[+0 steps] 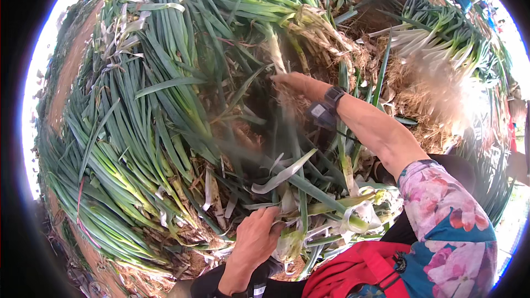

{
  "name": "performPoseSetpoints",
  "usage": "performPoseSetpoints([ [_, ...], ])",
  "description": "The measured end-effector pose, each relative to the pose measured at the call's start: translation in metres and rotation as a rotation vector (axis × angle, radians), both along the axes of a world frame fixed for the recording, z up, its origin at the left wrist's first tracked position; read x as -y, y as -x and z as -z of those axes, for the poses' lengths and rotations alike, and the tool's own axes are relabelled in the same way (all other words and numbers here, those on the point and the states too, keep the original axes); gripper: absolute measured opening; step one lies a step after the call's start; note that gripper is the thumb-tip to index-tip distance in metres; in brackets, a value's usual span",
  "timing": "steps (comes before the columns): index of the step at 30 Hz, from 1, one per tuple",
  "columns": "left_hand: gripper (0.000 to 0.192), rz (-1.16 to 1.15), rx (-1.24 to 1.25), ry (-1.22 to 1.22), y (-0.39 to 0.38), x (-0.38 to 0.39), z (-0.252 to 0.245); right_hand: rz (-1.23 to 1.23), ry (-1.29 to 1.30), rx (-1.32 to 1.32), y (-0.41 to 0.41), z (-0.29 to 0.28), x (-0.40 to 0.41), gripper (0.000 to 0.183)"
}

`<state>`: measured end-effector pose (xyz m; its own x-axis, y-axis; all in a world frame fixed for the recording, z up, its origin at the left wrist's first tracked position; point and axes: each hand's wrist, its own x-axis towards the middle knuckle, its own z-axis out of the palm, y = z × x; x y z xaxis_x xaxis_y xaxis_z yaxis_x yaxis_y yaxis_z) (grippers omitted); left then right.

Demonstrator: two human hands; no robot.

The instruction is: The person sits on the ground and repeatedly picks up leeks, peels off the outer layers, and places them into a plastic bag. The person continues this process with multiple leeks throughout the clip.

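Note:
My right hand (292, 84), with a wristband and a small dark device at the wrist, reaches forward into the pile. Its fingers close around the lower end of a large green onion (274, 51), whose pale stem points away from me; motion blurs the area around them. Low in the picture, near my lap, is my left hand (257, 231) with its fingers curled. Whether anything lies within it cannot be seen. Stripped leaves and pale peelings (283, 176) lie just beyond it, over loose dark-green leaves.
Bundled green onions (136, 132) are heaped along the left, some tied with pinkish string. A bunch with tangled roots (327, 35) lies at the top. Cleaned white-stemmed onions (439, 41) are piled at upper right, above a mass of brown roots (426, 95).

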<state>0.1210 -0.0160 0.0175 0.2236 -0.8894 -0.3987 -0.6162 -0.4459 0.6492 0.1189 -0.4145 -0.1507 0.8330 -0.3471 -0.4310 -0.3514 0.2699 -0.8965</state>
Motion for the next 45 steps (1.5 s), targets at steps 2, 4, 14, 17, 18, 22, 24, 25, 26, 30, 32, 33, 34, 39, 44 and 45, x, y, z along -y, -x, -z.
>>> performPoseSetpoints([
  [2,0.031,0.024,0.037,0.033,0.000,-0.003,-0.001,0.081,-0.282,-0.052,-0.015,-0.039,-0.018,0.038],
  [4,0.030,-0.017,0.068,0.030,-0.002,-0.011,-0.001,0.127,-0.567,-0.075,-0.019,-0.057,-0.048,0.035],
  [14,0.022,-0.363,-0.008,0.300,-0.014,-0.012,0.004,0.240,-0.518,-0.057,0.145,-0.009,-0.285,0.028],
  [17,0.029,-0.514,-0.187,0.338,-0.016,-0.015,0.043,0.175,-0.403,-0.124,0.148,-0.108,-0.291,0.036],
  [18,0.032,-0.541,-0.272,0.353,-0.013,-0.003,0.053,0.211,-0.245,0.034,0.155,-0.122,-0.296,0.037],
  [22,0.035,-0.761,-0.844,0.052,0.004,0.021,0.070,-0.057,0.105,0.049,0.184,-0.177,-0.304,0.039],
  [24,0.034,-0.761,-1.075,0.056,0.037,0.047,0.065,-0.048,-0.009,-0.063,0.202,-0.168,-0.305,0.043],
  [25,0.034,-0.805,-1.097,0.069,0.039,0.050,0.072,-0.029,0.007,-0.057,0.206,-0.161,-0.308,0.047],
  [26,0.034,-0.860,-1.113,0.081,0.042,0.054,0.079,-0.019,0.016,-0.048,0.209,-0.155,-0.309,0.051],
  [30,0.032,-0.848,-1.310,0.070,0.070,0.082,0.062,0.039,-0.256,-0.071,0.250,-0.187,-0.299,0.057],
  [32,0.033,-0.872,-1.227,0.103,0.083,0.092,0.044,-0.114,-0.137,-0.057,0.268,-0.201,-0.285,0.062],
  [33,0.033,-0.885,-1.186,0.125,0.088,0.095,0.037,-0.128,-0.080,-0.102,0.272,-0.205,-0.282,0.061],
  [34,0.034,-0.875,-1.158,0.124,0.087,0.100,0.035,-0.142,-0.021,-0.148,0.275,-0.209,-0.278,0.059],
  [39,0.036,-0.888,-1.041,0.120,0.075,0.107,0.031,-0.112,0.455,-0.157,0.289,-0.230,-0.290,0.046],
  [44,0.038,-1.008,-0.779,0.210,0.043,0.081,0.054,-0.287,0.356,0.524,0.312,-0.277,-0.310,0.032],
  [45,0.041,-0.995,-0.907,0.209,0.037,0.070,0.055,-0.358,0.336,0.599,0.311,-0.298,-0.298,0.030],
])
